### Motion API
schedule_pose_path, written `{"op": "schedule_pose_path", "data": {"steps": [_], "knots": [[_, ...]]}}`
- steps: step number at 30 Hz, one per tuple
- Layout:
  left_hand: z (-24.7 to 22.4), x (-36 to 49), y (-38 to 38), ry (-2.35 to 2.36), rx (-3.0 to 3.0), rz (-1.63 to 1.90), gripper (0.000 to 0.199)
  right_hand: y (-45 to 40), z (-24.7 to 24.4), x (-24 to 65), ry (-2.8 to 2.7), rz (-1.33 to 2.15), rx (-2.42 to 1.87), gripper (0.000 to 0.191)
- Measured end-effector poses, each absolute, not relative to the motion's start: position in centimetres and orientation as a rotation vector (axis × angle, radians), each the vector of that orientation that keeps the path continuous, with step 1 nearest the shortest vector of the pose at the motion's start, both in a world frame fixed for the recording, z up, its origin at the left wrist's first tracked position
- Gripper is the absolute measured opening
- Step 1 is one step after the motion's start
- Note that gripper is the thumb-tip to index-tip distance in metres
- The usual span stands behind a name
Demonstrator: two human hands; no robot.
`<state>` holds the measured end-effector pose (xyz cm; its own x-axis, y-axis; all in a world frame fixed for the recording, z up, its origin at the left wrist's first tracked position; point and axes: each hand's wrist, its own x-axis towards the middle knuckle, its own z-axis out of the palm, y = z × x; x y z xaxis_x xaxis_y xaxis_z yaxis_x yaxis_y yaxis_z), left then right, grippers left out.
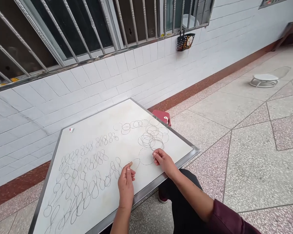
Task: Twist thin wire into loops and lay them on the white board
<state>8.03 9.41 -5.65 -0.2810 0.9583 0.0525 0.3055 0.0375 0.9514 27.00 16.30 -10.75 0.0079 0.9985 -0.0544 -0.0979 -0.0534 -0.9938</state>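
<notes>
Over the near edge of the table (107,117), my left hand (126,180) has thumb and index nearly closed, apparently pinching 1 thin ring (139,161) that extends beyond the tips. My right hand (162,161) draws its fingertips together beside the pile (153,137) of rings; I cannot tell whether they grip a wire. Twisted loops (94,186) lie in rows left of my left hand. Risks: overlapping rings may snag if 1 is pulled sideways; a slack pinch may drop the ring; a low left wrist may sweep the nearest loops askew.
</notes>
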Motion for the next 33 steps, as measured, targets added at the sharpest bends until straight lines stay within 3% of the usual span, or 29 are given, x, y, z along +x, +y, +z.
{"op": "schedule_pose_path", "data": {"steps": [9,19,33], "knots": [[-4.5,7.2,7.8,1.638,1.173,1.265,0.060,17.2,-8.7,26.9,-1.306,1.283,-1.275,0.017],[-4.3,6.3,6.6,1.800,1.389,1.152,0.048,14.9,-5.6,24.2,-1.238,1.412,-1.167,0.023],[-3.5,4.9,4.1,1.826,1.351,1.143,0.047,15.7,-8.2,25.3,-1.297,1.249,-1.343,0.017]]}}
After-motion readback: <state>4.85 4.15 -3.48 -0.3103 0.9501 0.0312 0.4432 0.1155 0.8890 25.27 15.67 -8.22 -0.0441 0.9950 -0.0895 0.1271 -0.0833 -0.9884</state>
